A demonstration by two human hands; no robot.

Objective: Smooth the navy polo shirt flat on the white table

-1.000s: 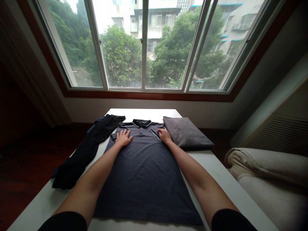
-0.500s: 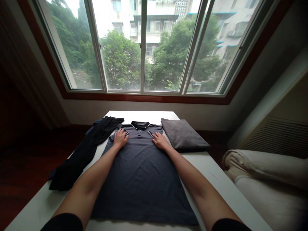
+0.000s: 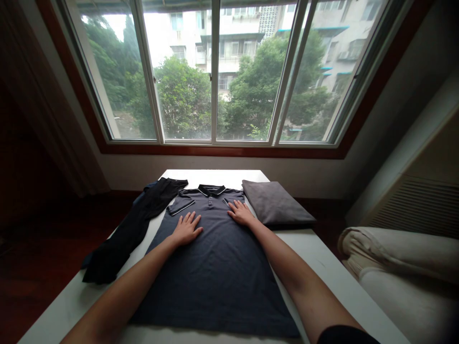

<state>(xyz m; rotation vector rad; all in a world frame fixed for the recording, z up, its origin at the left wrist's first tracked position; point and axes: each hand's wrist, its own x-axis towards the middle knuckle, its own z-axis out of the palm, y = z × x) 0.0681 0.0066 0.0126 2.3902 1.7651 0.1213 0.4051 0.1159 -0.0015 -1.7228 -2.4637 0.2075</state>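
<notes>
A dark grey-blue polo shirt lies spread front side up, its black, white-edged collar at the far end. Both sleeves are laid inward over the chest. Over the left part of the chest is my left hand, fingers spread and empty, a little nearer to me than the left sleeve. My right hand rests flat at the right sleeve, fingers stretched out, covering most of that sleeve; only its white-striped cuff end shows beside the fingertips.
The shirt lies on a white table. Black trousers lie along its left side, with dark blue cloth partly under them. A folded grey cloth sits at the right. Beyond are a window and, at right, a pale padded seat.
My left hand has come off the left sleeve and moved toward me and slightly right, uncovering the sleeve. My right hand stays by the right sleeve. The view has tilted up slightly.
</notes>
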